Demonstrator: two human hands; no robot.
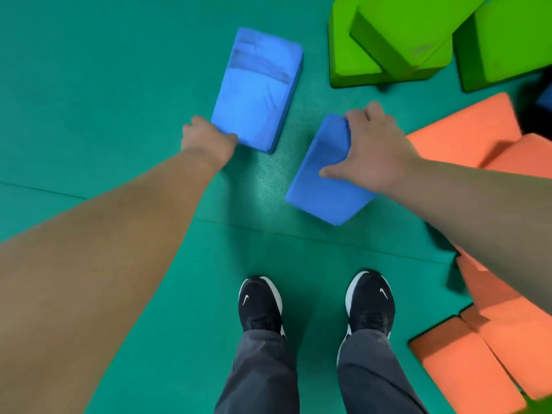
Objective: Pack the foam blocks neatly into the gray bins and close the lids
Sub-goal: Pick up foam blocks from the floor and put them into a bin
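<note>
Clasping the tilted blue block (322, 183), right hand (379, 147) fingers spread wide; left hand (209, 138) fingers curl round the flat block (257, 88).

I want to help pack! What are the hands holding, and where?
The left hand grips the scuffed blue block at its near corner. The right hand grips the tilted blue block by its right edge, thumb on top.
</note>
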